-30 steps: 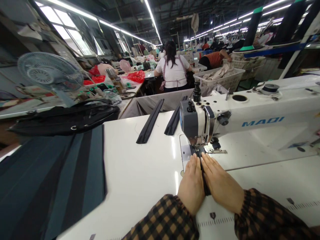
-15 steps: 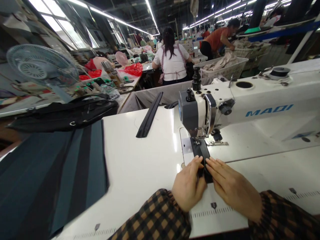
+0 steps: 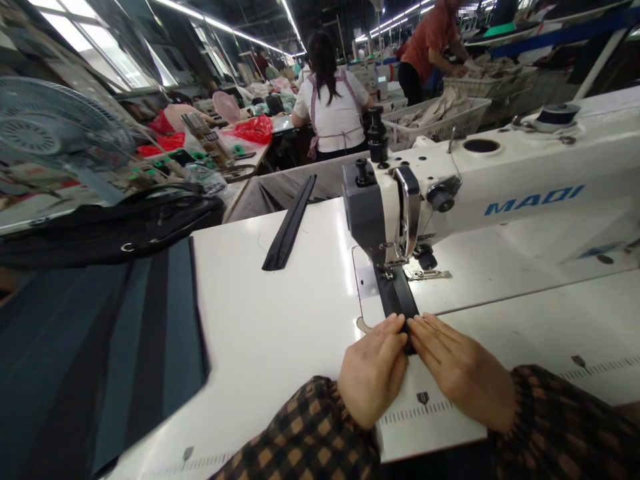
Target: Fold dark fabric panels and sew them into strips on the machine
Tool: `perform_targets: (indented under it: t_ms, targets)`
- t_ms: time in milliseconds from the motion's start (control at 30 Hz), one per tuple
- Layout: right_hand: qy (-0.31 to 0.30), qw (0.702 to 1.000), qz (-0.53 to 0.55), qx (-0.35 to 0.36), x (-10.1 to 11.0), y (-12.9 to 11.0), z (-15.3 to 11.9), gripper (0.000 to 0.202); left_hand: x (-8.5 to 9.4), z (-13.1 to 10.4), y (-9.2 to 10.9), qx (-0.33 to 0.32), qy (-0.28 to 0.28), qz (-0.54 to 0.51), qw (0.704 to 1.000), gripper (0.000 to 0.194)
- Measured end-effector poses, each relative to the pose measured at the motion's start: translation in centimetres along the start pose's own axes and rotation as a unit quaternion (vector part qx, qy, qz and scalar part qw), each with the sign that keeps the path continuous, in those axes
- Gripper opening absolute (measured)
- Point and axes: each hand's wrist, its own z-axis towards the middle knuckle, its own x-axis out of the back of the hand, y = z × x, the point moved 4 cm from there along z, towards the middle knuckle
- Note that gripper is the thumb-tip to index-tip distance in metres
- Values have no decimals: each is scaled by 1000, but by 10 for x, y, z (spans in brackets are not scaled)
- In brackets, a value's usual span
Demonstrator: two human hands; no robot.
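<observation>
A black folded strip [image 3: 397, 293] lies lengthwise under the presser foot [image 3: 388, 272] of a white sewing machine [image 3: 530, 193]. Near the strip's close end, my left hand [image 3: 374, 373] is closed, its bent fingers pressing the left edge. Opposite it, my right hand [image 3: 457, 370] holds its fingers together on the right edge, tips almost meeting those of the left. The strip's raised middle fold runs from the foot down to my fingertips. Its lower end is partly hidden by my fingers. Another black strip [image 3: 291, 227] rests on the white table, left of the machine head.
Large dark blue and black panels [image 3: 150, 333] cover the table's left side, with a black bag [image 3: 125, 223] behind them. Further back are a fan [image 3: 55, 130], a co-worker in a white top [image 3: 333, 110], another person in orange [image 3: 425, 50] and a basket of cloth [image 3: 440, 117].
My view has shifted slightly, so the machine and table appear higher and further left. My fingertips have slid a little down the strip, away from the presser foot, exposing more of it.
</observation>
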Motion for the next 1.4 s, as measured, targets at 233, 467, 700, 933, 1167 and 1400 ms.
perform_targets:
  t_ms: [233,467,700,933,1167,1400]
  targets:
    - [-34,998,54,1,7,6,-4,30,-2,-3,7,-73,-22,86,993,15]
    - [-53,991,120,-27,6,15,-6,26,-1,-2,-7,-59,-13,-2,998,14]
    - [-65,989,133,-20,3,19,-8,26,-2,0,-3,-88,-41,3,995,16]
    - [-86,986,140,-25,0,18,-6,28,2,0,-5,-74,-55,-19,996,15]
    - [-76,985,154,-14,1,17,-3,25,0,28,-24,19,-40,-1,999,35]
    - [-71,984,165,-16,-1,18,0,26,-2,28,-29,-34,-115,66,991,39]
